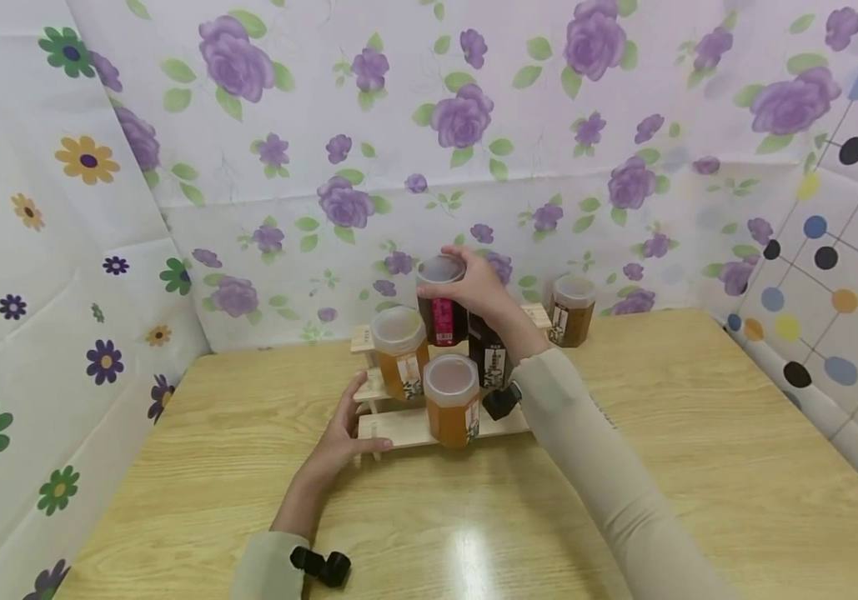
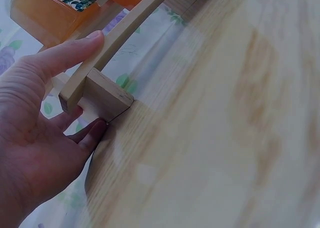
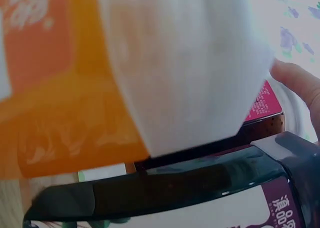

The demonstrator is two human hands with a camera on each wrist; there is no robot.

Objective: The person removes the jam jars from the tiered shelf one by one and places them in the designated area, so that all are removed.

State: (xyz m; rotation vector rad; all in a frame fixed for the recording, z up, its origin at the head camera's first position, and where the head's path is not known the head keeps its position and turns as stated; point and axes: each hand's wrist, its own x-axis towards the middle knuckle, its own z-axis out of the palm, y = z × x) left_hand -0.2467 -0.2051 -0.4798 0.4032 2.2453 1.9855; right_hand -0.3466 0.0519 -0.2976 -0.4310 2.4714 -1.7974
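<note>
In the head view, my right hand grips a dark jar with a pink label around its pale lid, at the top back of a stepped wooden rack. My left hand holds the rack's left end. The left wrist view shows the thumb on the front plank and the fingers by the end leg. An amber jar stands on the middle step, left, and another amber jar on the bottom step. A second dark jar is partly hidden behind my right forearm.
Another amber jar stands on the wooden table right of the rack, near the back. Behind the table hangs a floral cloth. In the right wrist view, an orange jar fills much of the foreground.
</note>
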